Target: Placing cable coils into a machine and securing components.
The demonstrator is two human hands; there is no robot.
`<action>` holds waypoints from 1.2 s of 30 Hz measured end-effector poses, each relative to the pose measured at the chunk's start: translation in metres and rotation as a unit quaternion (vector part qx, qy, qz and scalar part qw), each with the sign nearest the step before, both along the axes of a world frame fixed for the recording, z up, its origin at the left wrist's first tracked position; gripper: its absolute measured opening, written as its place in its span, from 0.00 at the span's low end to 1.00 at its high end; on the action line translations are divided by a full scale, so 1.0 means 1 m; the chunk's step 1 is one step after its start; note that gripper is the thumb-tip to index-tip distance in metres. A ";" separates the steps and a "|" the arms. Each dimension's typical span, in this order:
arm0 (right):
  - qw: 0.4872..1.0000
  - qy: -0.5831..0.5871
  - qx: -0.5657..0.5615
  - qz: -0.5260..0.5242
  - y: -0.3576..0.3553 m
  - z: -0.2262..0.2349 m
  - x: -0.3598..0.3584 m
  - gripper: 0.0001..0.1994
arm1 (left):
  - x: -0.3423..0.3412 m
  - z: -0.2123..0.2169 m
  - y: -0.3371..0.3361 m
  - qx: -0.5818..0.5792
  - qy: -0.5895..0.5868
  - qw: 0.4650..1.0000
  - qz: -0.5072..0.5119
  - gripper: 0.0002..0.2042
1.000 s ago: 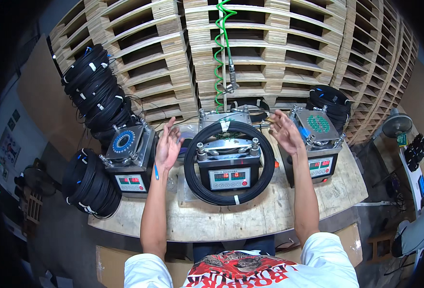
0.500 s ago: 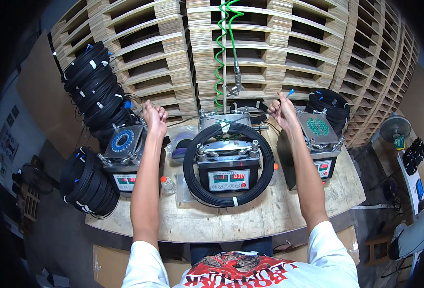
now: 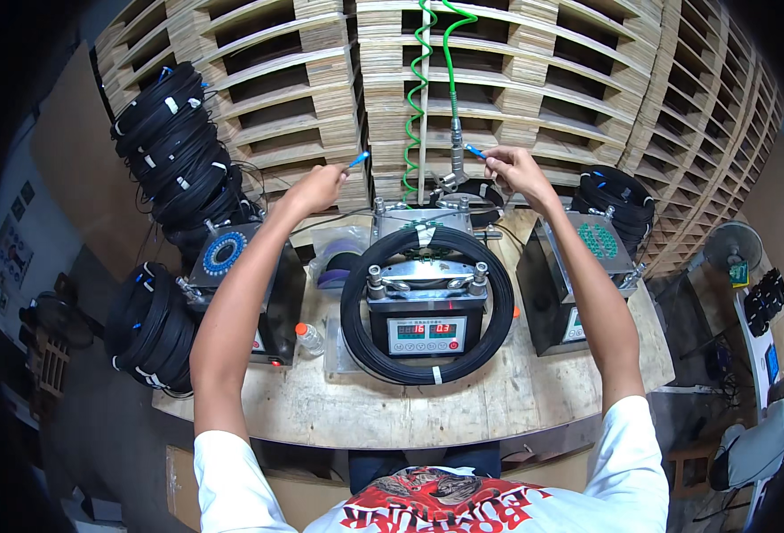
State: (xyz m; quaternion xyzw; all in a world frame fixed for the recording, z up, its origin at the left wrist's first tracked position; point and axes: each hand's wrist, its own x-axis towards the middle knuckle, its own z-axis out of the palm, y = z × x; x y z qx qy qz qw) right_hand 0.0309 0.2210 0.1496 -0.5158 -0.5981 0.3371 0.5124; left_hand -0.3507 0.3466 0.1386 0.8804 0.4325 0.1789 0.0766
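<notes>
My left grip (image 3: 321,186) pinches a slim blue plastic-looking connector (image 3: 359,160), my right grip (image 3: 520,171) a matching connector (image 3: 475,152), presumably leaving tips clear; round black cable coil (image 3: 353,311) below.

Left hand (image 3: 321,186) pinched a blue tip (image 3: 359,160), right hand (image 3: 516,171) a second blue tip (image 3: 476,153), both pointing inward. Black coil (image 3: 352,306) framed the lit panel (image 3: 427,336) on the middle machine (image 3: 385,321); orange-capped bottle (image 3: 309,339) stood on the desk (image 3: 463,413).

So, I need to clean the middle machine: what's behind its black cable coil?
Through the middle of the black cable coil, the middle machine shows its metal clamp and lit control panel. Anything directly behind the coil's strands, including part of a rear metal plate, is covered.
</notes>
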 end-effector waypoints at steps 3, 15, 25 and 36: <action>0.969 -0.244 0.042 -0.014 0.012 -0.005 -0.001 0.14 | 0.024 -0.005 -0.003 0.009 0.018 0.998 -0.062 0.15; 0.877 -0.477 0.054 -0.029 -0.001 -0.021 -0.048 0.12 | 0.062 -0.023 -0.044 0.035 -0.073 0.994 -0.073 0.10; 0.875 -0.482 0.040 0.024 0.004 -0.014 -0.066 0.12 | 0.062 -0.033 -0.038 -0.022 -0.119 0.985 -0.121 0.10; 0.796 -0.599 0.032 0.081 0.018 -0.007 -0.082 0.11 | 0.065 -0.024 -0.047 -0.014 -0.091 0.988 -0.122 0.10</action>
